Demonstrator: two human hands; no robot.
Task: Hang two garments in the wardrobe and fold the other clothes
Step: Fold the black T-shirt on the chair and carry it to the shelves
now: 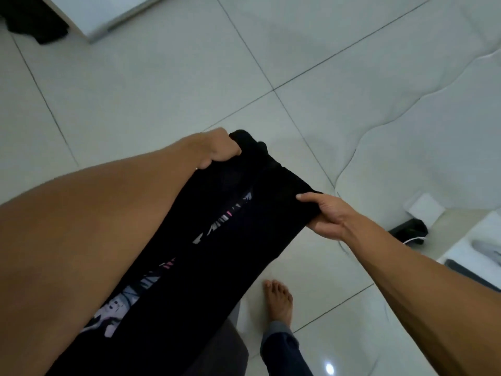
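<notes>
Garment: black printed tee (217, 253) was up in the air between both hands, w/ side panels turned in over the middle so only a thin strip of pale/pink print showed down the centre. It ran from the far end by the hands back toward the person's body.
Left grip: left hand (217, 150) was curled round the far left corner of the cloth, knuckles up, fabric bunched under the fingers.
Right grip: right hand (322, 215) pinched the far right corner, thumb on top, fingers tucked under the edge.
Progress: looked like mid-fold on this one piece, lengthwise fold seemingly done, crosswise fold not yet done. No hanger or hung garment in view, so can't tell whether the two hangings were done.
Left over: dark cloth (35, 20) lay heaped at the top left corner, prob. another piece awaiting a fold. No finished stack visible.
Containers: white cabinet edge (108, 20) showed top left beside that heap; maybe the wardrobe, can't tell, and its inside was hidden. No basket or bin seen.
Around: tiled floor (162, 77) below, white mattress (423, 85) to the right, bare foot (279, 299) under the tee's lower edge, small dark item (409, 229) w/ white cable near the mattress corner.
</notes>
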